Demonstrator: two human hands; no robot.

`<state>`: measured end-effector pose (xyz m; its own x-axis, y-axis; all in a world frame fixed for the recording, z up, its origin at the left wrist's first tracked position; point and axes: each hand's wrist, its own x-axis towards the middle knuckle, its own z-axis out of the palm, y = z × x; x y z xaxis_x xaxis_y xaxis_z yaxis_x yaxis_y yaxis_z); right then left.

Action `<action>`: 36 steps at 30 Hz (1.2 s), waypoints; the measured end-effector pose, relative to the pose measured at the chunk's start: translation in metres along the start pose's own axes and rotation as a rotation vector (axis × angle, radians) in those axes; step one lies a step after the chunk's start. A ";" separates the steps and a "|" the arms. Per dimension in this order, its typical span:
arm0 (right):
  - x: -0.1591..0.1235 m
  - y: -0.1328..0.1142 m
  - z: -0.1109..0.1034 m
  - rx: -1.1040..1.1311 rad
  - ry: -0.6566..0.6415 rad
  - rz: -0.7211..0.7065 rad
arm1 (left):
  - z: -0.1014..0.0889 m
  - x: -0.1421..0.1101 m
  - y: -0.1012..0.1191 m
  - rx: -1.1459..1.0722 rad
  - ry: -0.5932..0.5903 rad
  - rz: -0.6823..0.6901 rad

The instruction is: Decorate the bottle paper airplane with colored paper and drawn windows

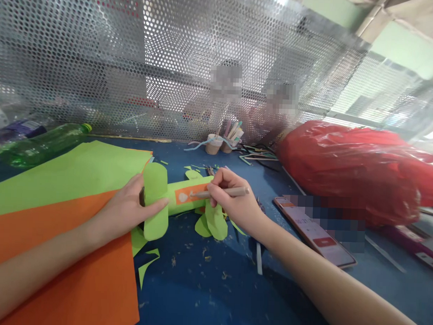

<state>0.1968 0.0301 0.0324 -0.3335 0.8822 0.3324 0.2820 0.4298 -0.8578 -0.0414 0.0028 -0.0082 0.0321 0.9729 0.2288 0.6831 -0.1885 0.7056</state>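
A light green paper tube (172,206) lies sideways at the middle of the table, with an orange paper strip (198,189) along it. Rounded green paper pieces stick out from both its ends. My left hand (135,204) grips the tube's left end, the thumb over a rounded green piece (156,179); its other fingers are partly hidden. Pinched in my right hand (233,196) is a tan, brush-like stick (238,191), its tip on the orange strip beside a pale, wet-looking blotch (183,197). I cannot make out the tip's exact kind.
Green sheets (106,163) and orange sheets (102,263) lie left, near a green bottle (43,142). Paper scraps (147,266) lie in front. At right are a phone (313,232) and a red plastic bag (347,167). Small cups (214,144) with sticks stand by the perforated metal screen (177,57).
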 end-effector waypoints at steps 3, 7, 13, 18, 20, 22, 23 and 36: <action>0.000 0.001 0.000 0.003 -0.001 0.001 | 0.000 0.000 0.000 -0.015 -0.008 -0.001; 0.000 0.001 0.000 0.013 -0.006 -0.004 | 0.000 0.000 -0.001 -0.016 -0.005 -0.002; 0.000 0.001 0.000 0.012 -0.016 -0.004 | 0.001 0.001 -0.001 -0.019 0.006 0.011; -0.001 0.000 0.000 0.006 -0.018 0.011 | 0.001 0.000 -0.001 -0.022 -0.003 0.013; -0.001 0.000 0.000 0.001 -0.016 0.007 | 0.001 0.000 -0.002 -0.019 -0.002 0.014; -0.001 0.001 0.000 0.000 -0.011 0.006 | 0.001 0.000 -0.002 -0.012 -0.002 0.012; -0.001 0.001 0.000 -0.001 -0.010 0.006 | 0.000 0.000 -0.002 -0.008 -0.003 0.014; 0.000 0.000 -0.001 -0.014 -0.007 0.013 | -0.001 0.000 0.002 0.002 0.000 -0.025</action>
<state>0.1977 0.0302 0.0326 -0.3359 0.8863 0.3187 0.2988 0.4212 -0.8564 -0.0413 0.0023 -0.0061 0.0148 0.9773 0.2113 0.6854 -0.1638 0.7095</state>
